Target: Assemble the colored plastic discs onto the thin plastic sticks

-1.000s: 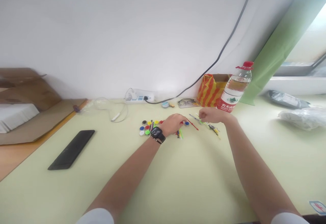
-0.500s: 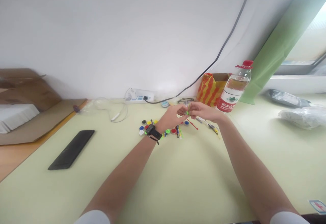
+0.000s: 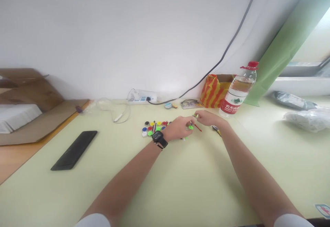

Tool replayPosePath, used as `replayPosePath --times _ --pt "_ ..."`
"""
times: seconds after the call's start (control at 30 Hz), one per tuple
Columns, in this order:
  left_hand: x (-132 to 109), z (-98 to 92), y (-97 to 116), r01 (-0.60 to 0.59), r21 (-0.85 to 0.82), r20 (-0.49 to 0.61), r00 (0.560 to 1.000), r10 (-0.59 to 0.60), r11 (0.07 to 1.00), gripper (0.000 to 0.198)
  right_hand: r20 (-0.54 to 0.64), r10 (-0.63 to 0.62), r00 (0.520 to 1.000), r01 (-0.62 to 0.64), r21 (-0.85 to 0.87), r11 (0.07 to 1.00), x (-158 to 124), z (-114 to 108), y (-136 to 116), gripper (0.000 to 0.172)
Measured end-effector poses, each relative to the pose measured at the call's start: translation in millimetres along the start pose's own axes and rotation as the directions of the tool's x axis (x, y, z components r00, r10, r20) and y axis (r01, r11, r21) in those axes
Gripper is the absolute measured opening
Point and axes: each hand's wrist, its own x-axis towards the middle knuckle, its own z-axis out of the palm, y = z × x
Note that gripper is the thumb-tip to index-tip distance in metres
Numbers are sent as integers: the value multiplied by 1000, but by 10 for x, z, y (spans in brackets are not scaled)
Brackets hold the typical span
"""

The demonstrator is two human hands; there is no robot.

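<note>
My left hand (image 3: pixel 180 128), with a black watch (image 3: pixel 157 137) at its wrist, is closed on a small bright green disc (image 3: pixel 190 127) at its fingertips. Just to the right, my right hand (image 3: pixel 207 117) has its fingers pinched; a small thin piece shows at their tips, too small to name. The two hands are apart. Several coloured discs (image 3: pixel 150 133) in white, blue, green, red, yellow and black lie left of and partly behind my left hand. A thin red stick with an arrow-like end (image 3: pixel 198 128) lies below my right fingertips. Right of it is a small dark-and-yellow tool (image 3: pixel 216 130).
A water bottle (image 3: pixel 235 94) and a striped bag (image 3: pixel 213 91) stand behind my right hand. A power strip (image 3: pixel 142 97), glasses (image 3: pixel 190 102) and a round tin (image 3: pixel 168 105) lie along the wall. A black flat case (image 3: pixel 74 150) and cardboard box (image 3: pixel 43 96) are left; plastic bags (image 3: pixel 304 118) right.
My hands, together before, have separated. The left moved down and slightly right with the green disc; the right moved slightly lower. More discs and the glasses now show.
</note>
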Motion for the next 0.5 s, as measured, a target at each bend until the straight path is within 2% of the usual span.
replayPosePath --times 0.1,0.17,0.27,0.37,0.5 --pt "-19 89 -3 -2 101 104 995 -9 995 15 22 26 999 -25 -23 999 30 33 95 29" --pt "-19 88 -20 -18 146 133 991 -1 989 11 13 36 999 -36 -35 999 42 10 140 31" --pt "-10 13 -61 -26 207 78 997 10 978 26 -35 78 996 -80 -70 994 54 -76 241 29" --pt "-11 -64 -111 27 315 17 999 -34 949 43 -80 142 987 -151 -115 982 52 -153 387 29" --pt "-30 -65 -160 46 363 34 997 -62 931 37 -70 186 980 -194 -140 971 30 -165 526 26"
